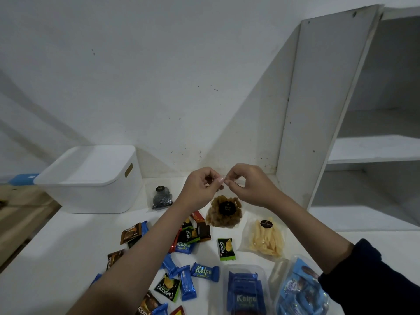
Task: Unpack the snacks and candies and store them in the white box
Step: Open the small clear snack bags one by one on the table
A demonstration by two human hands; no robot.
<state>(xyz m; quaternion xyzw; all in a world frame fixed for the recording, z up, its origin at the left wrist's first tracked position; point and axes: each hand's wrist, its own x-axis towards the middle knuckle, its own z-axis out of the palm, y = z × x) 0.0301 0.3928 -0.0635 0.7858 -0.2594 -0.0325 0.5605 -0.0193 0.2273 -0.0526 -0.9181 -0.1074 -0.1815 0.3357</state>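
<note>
Closest to me, loose Kalpa candies (205, 272) and Nexxar packs (226, 249) lie spread over the white surface (56, 258). I hold both hands up over them. My left hand (200, 187) and right hand (250, 185) each pinch the top edge of a clear bag of brown snacks (223, 211), fingers tight on the thin plastic. The bag hangs straight down under my hands. The white box (91, 180) sits to the left near the wall, its lid on. My left hand is nearer it.

Bottom-edge wrappers (145, 308) cut off
</note>
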